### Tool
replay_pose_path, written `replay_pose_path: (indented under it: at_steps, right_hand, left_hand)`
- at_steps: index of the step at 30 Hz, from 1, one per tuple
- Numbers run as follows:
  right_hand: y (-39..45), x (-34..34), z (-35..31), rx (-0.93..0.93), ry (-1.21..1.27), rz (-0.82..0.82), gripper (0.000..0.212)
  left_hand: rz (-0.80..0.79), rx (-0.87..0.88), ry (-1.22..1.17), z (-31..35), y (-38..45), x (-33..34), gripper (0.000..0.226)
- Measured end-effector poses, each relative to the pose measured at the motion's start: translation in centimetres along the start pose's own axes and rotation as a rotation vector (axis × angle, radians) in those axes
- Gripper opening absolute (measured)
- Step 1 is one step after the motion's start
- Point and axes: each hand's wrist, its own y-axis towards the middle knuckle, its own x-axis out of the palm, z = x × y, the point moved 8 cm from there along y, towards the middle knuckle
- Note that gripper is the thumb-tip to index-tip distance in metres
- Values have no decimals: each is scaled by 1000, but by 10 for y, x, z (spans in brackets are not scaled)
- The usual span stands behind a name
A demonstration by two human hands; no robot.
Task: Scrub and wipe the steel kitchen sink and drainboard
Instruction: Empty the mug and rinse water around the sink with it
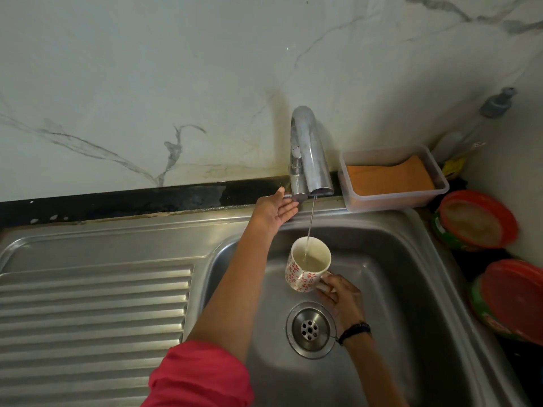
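The steel sink (390,259) has a round drain (311,329) in its basin. A ribbed drainboard (94,312) lies to its left. My right hand (342,298) grips the handle of a white mug with red flowers (307,267), held above the basin. A thin stream of water falls from the chrome tap (308,154) into the mug, which is nearly full. My left hand (277,210) reaches to the tap's base, its thumb and fingers touching the lever there.
A clear plastic box (393,195) holding an orange sponge sits right of the tap. Two tubs with red lids (476,220) (511,301) stand on the right counter. A soap dispenser (496,104) is in the far corner. A marble wall rises behind.
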Motion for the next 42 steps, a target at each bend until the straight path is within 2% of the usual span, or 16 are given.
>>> replay_pose_path:
  at_steps: [8,14,18,28,42]
  right_hand:
    - [-1,-1,3,-23,7,30,16]
    - [-5,-6,6,-19,28,49,14]
    - [-6,-8,2,-47,-8,52,22]
    - [-10,-2,-4,-50,-58,13,28]
    - [-11,-1,-2,-68,-15,-14,20]
  left_hand:
    - [14,4,-29,3,-4,2,34]
    - [24,20,-8,2,-3,2,34]
    - [21,11,-12,2,-2,0,34]
    - [28,5,11,4,-7,1,34]
    - [11,17,33,3,-5,0,36]
